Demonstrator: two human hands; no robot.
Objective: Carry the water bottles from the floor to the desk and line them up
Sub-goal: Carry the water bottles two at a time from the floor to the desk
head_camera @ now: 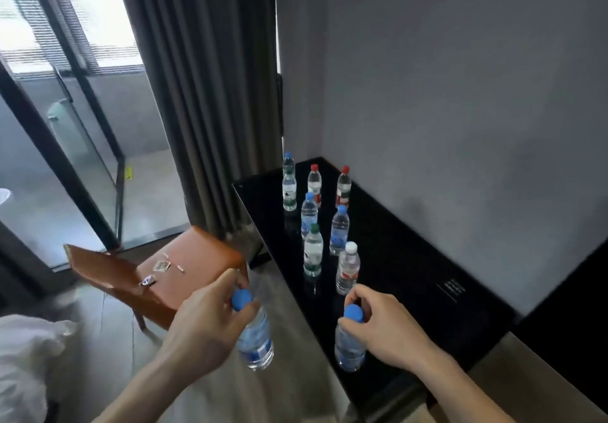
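My left hand point(210, 320) grips a blue-capped water bottle point(256, 340) by its neck, hanging over the floor just left of the black desk point(404, 258). My right hand point(383, 324) pinches the neck of a second blue-capped bottle point(349, 347) over the desk's near part; I cannot tell whether its base touches the top. Several bottles stand upright in two rows on the desk, the nearest being a white-capped one point(347, 268) and a green-capped one point(313, 251).
An orange chair point(194, 268) with small packets on its seat stands left of the desk. Dark curtains point(204, 93) and a glass door point(65, 126) lie beyond it. A grey wall point(460, 93) backs the desk. White bedding point(26, 356) shows at lower left.
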